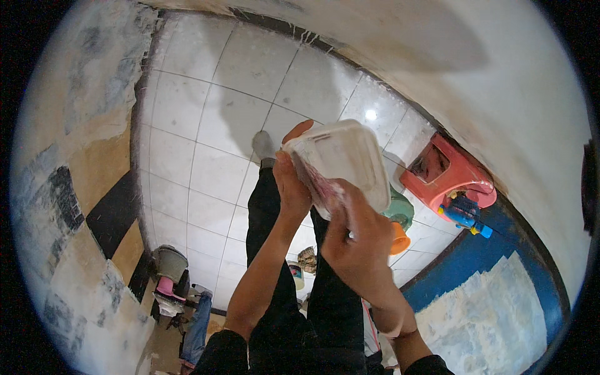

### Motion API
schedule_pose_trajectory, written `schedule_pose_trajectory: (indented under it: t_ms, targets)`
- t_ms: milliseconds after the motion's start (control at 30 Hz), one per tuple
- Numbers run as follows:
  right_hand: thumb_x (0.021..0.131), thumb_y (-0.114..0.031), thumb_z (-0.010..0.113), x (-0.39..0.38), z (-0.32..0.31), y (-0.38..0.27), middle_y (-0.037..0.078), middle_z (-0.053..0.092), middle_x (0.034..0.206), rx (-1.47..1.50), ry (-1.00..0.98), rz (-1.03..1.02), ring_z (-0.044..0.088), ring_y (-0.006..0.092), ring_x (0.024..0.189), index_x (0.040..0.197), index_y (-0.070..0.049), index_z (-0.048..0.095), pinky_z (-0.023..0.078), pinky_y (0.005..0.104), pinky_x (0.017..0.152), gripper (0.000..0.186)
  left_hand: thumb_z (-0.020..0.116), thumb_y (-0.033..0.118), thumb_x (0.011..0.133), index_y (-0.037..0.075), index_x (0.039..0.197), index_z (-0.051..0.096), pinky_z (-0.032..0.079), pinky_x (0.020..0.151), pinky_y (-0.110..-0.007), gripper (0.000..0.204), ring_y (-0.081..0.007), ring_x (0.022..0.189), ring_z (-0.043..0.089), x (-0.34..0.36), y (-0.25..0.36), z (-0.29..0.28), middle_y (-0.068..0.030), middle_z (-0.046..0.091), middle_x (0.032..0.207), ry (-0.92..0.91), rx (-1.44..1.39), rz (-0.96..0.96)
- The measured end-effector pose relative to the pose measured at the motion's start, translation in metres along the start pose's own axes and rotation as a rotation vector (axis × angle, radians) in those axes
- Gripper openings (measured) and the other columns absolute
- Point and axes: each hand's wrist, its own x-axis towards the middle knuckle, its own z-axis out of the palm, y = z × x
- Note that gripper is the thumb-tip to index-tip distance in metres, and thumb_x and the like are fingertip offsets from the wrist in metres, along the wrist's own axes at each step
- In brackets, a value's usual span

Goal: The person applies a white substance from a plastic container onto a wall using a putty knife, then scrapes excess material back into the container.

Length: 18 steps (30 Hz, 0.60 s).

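Note:
A whitish, see-through plastic tub with rounded corners is held up in front of me, tilted, above the tiled floor. My left hand is closed on its left side, thumb and fingers around the edge. Closed in a fist, my right hand is at the near side of the tub. From it a flat, reddish, white-smeared thing reaches to the tub's left edge; its kind is unclear. A small white bit shows at the fist, and the fingers hide the rest.
A red plastic stool lies tipped by the right wall, with a blue bottle-like thing beside it. A green container and an orange cup are behind my right hand. A grey bucket stands at the lower left. Patchy walls rise on both sides.

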Motion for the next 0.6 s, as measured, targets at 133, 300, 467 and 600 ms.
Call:
schedule_pose_trajectory:
  t_ms: [133, 300, 467, 600]
  targets:
    - [0.079, 0.003, 0.050, 0.006, 0.001, 0.011, 0.023, 0.063, 0.089, -0.002, -0.033, 0.117, 0.064, 0.0391, 0.077, 0.108, 0.001, 0.052, 0.052, 0.0422, 0.064, 0.029, 0.029, 0.060, 0.092, -0.001, 0.124, 0.045, 0.045, 0.087, -0.031, 0.071, -0.0177, 0.098, 0.054, -0.004, 0.005, 0.007, -0.0120, 0.056, 0.105, 0.048, -0.100, 0.019]
    - [0.081, 0.001, 0.053, 0.006, 0.008, 0.004, 0.020, 0.062, 0.075, -0.005, 0.061, 0.021, 0.063, 0.0376, 0.067, 0.104, -0.002, 0.056, 0.049, 0.0370, 0.056, 0.023, 0.030, 0.061, 0.091, -0.001, 0.122, 0.046, 0.045, 0.086, -0.031, 0.072, -0.0177, 0.099, 0.054, -0.005, 0.002, 0.013, -0.0119, 0.056, 0.104, 0.117, -0.160, 0.033]
    - [0.080, 0.002, 0.053, 0.002, 0.007, 0.001, 0.022, 0.063, 0.081, 0.035, 0.046, 0.033, 0.064, 0.0370, 0.073, 0.106, -0.001, 0.055, 0.050, 0.0369, 0.061, 0.026, 0.028, 0.060, 0.092, -0.001, 0.122, 0.045, 0.044, 0.087, -0.031, 0.070, -0.0188, 0.100, 0.054, -0.003, -0.002, 0.004, -0.0117, 0.055, 0.106, 0.101, -0.063, 0.056]
    - [0.080, 0.002, 0.051, 0.004, -0.004, 0.015, 0.021, 0.063, 0.093, -0.013, -0.027, 0.032, 0.064, 0.0372, 0.081, 0.113, 0.001, 0.050, 0.052, 0.0418, 0.065, 0.033, 0.027, 0.060, 0.092, -0.001, 0.123, 0.044, 0.045, 0.087, -0.031, 0.070, -0.0198, 0.101, 0.054, -0.006, 0.007, 0.009, -0.0122, 0.055, 0.108, 0.151, -0.104, 0.053]
